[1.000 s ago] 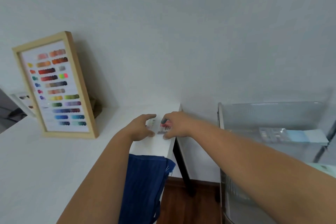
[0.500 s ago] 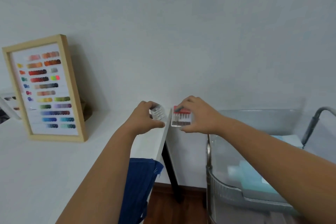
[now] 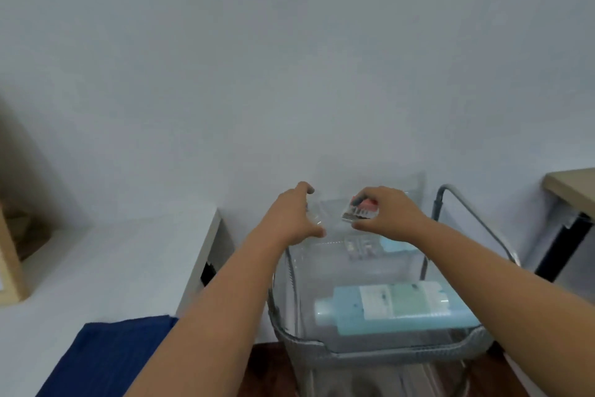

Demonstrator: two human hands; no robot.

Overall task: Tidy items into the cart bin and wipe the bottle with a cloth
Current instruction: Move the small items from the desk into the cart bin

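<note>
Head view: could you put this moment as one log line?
left hand: holds clear case | right hand: holds red-topped case | both above cart bin | bottle: lying inside | cloth: on table

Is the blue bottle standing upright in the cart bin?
No, the blue bottle lies on its side inside the clear cart bin, cap pointing left.

No text I can read

The label on the blue bottle (image 3: pixel 396 308) lying in my cart bin (image 3: pixel 380 354) is a blur of white and green, and the small red-topped case (image 3: pixel 362 210) I hold shows no legible print.
</note>
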